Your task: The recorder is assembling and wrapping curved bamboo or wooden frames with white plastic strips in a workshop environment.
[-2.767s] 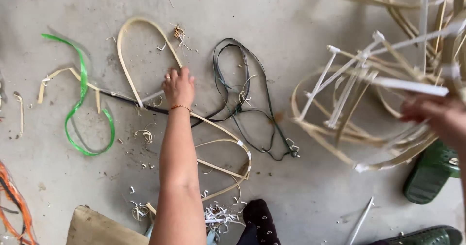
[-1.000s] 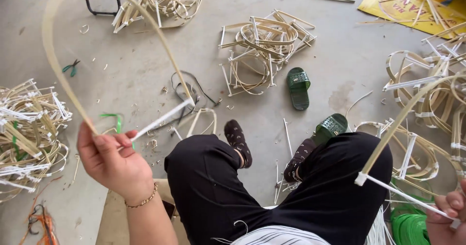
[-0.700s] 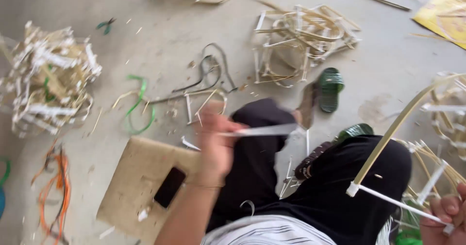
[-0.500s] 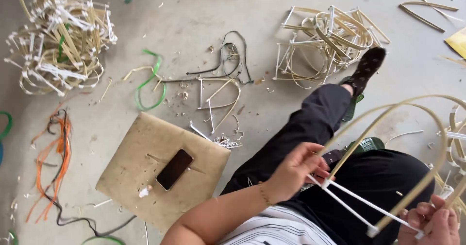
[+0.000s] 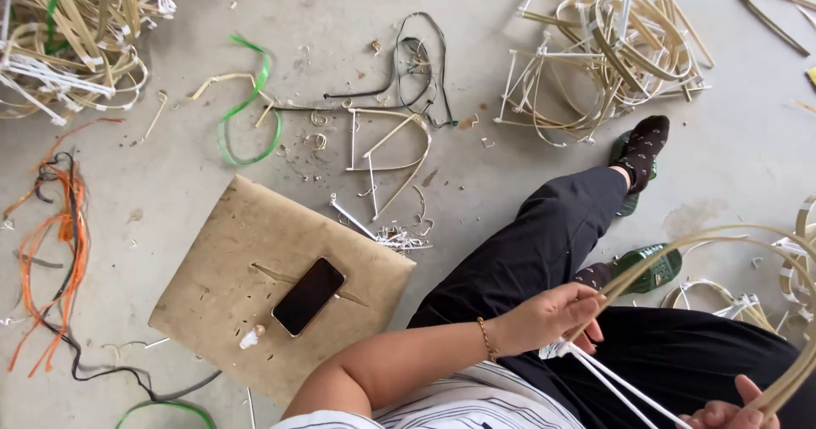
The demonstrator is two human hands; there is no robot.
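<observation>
A bent bamboo strip (image 5: 722, 235) is gripped at one end by the left hand (image 5: 548, 317), fingers closed round it over the lap; white rods (image 5: 616, 384) run from that hand toward the right hand (image 5: 722, 414), seen only partly at the bottom edge, closed on the strip's other end. A phone (image 5: 308, 295) lies on a cardboard sheet (image 5: 255, 242) on the floor (image 5: 476, 182). A strip pile (image 5: 608, 51) is beyond the socked foot (image 5: 643, 146).

A grey concrete floor (image 5: 731, 165), evenly lit, is littered with shavings beside a flat brown board (image 5: 255, 250).
</observation>
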